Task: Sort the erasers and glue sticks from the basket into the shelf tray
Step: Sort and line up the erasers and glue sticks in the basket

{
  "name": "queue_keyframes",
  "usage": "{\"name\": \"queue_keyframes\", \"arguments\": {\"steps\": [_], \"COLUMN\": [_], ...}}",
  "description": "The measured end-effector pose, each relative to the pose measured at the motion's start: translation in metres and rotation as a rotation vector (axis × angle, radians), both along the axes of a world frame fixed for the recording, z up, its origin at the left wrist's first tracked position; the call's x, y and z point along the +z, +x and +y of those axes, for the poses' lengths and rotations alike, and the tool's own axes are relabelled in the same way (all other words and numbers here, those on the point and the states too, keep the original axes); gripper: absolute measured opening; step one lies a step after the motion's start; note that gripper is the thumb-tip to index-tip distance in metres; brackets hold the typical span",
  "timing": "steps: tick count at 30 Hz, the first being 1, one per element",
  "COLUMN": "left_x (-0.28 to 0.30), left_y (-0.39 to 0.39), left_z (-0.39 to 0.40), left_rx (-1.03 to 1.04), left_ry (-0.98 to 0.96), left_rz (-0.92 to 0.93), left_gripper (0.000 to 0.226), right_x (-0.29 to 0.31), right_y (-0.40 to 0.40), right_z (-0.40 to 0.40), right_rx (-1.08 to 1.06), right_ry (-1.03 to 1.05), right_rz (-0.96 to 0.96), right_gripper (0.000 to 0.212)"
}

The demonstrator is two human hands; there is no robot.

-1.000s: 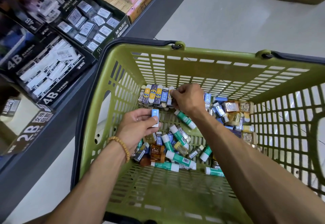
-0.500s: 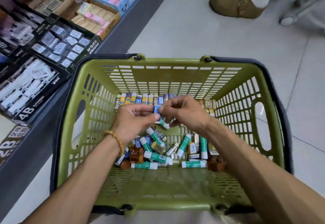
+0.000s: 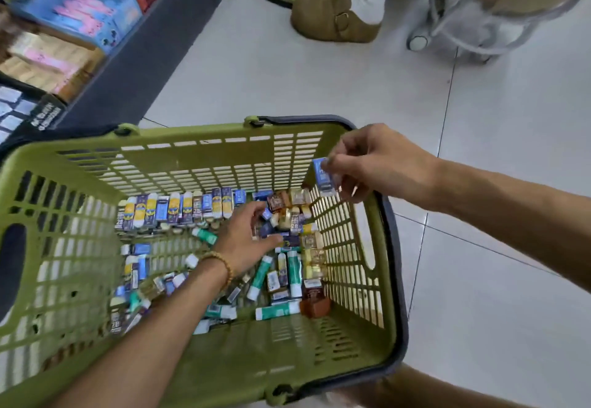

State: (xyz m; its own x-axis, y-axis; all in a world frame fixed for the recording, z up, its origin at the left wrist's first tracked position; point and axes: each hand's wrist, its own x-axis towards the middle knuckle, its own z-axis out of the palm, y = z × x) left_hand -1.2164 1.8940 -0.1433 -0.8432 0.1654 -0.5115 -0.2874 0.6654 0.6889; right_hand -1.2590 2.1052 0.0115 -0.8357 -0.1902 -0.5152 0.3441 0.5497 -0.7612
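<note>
Dozens of erasers and glue sticks [image 3: 259,275] still litter your green basket [image 3: 204,158] beside the shelf trays [image 3: 48,65], so most sorting remains, while your left hand [image 3: 246,238] reaches spread-fingered into the pile and your right hand [image 3: 371,164] pinches one blue eraser [image 3: 322,174] above the basket's right rim.

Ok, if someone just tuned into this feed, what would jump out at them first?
The big green basket fills the lower left of the view, its bottom littered with small erasers and teal glue sticks, plus a neat row of erasers along the far wall. The right hand pinches a blue eraser above the basket's far right corner, while the left hand reaches down into the pile.
</note>
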Motion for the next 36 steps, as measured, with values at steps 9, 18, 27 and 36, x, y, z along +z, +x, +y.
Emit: {"name": "queue_keyframes", "arguments": {"steps": [9, 18, 27, 36], "left_x": [-0.044, -0.044, -0.048, -0.044], "left_y": [-0.034, -0.018, -0.021, -0.005], "left_z": [0.028, 0.005, 0.027, 0.003], "left_rx": [-0.031, -0.138, -0.317, -0.270], "left_ry": [-0.169, -0.087, -0.240, -0.194], "left_rz": [0.068, -0.022, 0.139, 0.093], "left_gripper": [0.090, 0.081, 0.081, 0.051], "right_x": [-0.005, -0.013, -0.015, -0.015], "right_y": [-0.009, -0.013, -0.016, -0.018], "right_z": [0.014, 0.005, 0.001, -0.004], "right_rx": [-0.005, -0.013, -0.032, -0.022], "right_ry": [-0.095, -0.087, -0.063, -0.064], "right_rz": [0.022, 0.023, 0.026, 0.011], "right_gripper": [0.023, 0.020, 0.022, 0.018]}}
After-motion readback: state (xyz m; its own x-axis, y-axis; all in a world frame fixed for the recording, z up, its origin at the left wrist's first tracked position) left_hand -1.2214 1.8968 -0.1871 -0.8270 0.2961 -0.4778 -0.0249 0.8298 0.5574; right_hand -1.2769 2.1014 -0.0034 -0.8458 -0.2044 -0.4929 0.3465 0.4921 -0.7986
